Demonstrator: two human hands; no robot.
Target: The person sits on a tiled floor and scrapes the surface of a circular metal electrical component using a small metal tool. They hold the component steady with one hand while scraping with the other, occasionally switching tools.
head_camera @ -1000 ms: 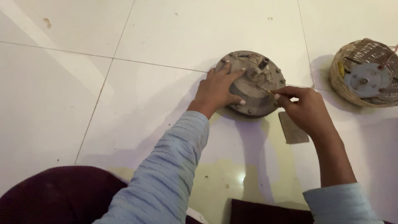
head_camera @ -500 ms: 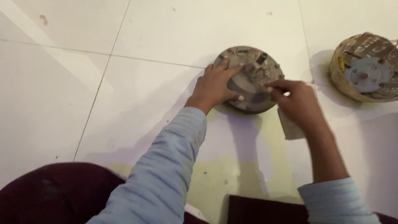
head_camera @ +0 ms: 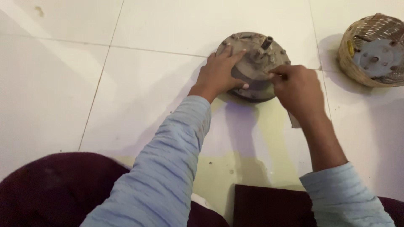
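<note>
We see a dusty round metal motor part (head_camera: 256, 63) on white floor tiles (head_camera: 126, 84) at twelve o'clock. Our left hand (head_camera: 219, 75) lies spread on it; our right hand (head_camera: 296, 90) pinches something too small to identify. At two o'clock, a wicker basket (head_camera: 357, 54) is cropped.

You work on a white tiled floor (head_camera: 139, 84) with thin grout lines. A round, dusty metal motor housing (head_camera: 253, 63) lies directly on it under your hands. A woven basket (head_camera: 357, 50) stands on the floor beyond your right hand. A small flat card (head_camera: 293, 120) lies beneath your right wrist.
</note>
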